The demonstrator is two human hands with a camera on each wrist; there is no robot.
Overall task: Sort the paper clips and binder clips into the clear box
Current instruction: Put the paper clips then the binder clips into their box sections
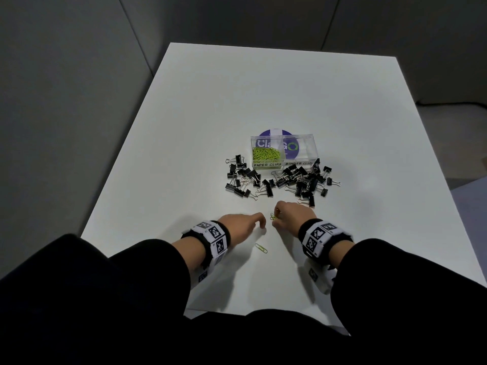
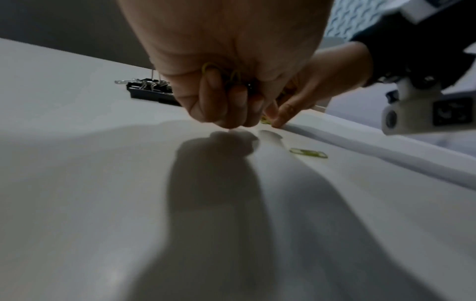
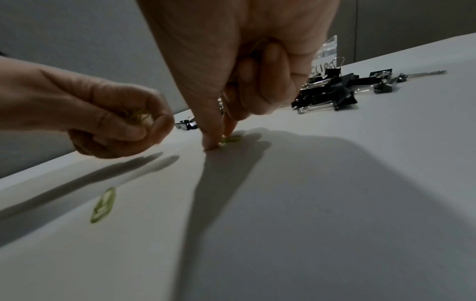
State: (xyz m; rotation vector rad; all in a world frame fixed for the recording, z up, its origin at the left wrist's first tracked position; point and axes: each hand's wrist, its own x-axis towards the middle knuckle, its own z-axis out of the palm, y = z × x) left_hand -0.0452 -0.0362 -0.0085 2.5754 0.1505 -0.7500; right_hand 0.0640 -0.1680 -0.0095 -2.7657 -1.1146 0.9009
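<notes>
The clear box (image 1: 305, 139) stands mid-table, with green paper clips (image 1: 266, 154) in its left compartment; the right one, labelled BINDER CLIPS, looks bare. Black binder clips (image 1: 279, 180) lie scattered in front of it. My left hand (image 1: 261, 223) is curled round a few green paper clips (image 2: 209, 68), which show inside the fist (image 3: 140, 118). Beside it, my right hand (image 1: 275, 219) pinches a green paper clip (image 3: 230, 140) against the table between thumb and forefinger. One loose green paper clip (image 1: 261, 248) lies nearer to me, between the two wrists.
The white table (image 1: 263, 88) has a front edge just under my forearms. Binder clips (image 3: 329, 89) lie close behind my right hand. A purple round label (image 1: 274, 133) shows behind the box. Marker bands wrap both wrists.
</notes>
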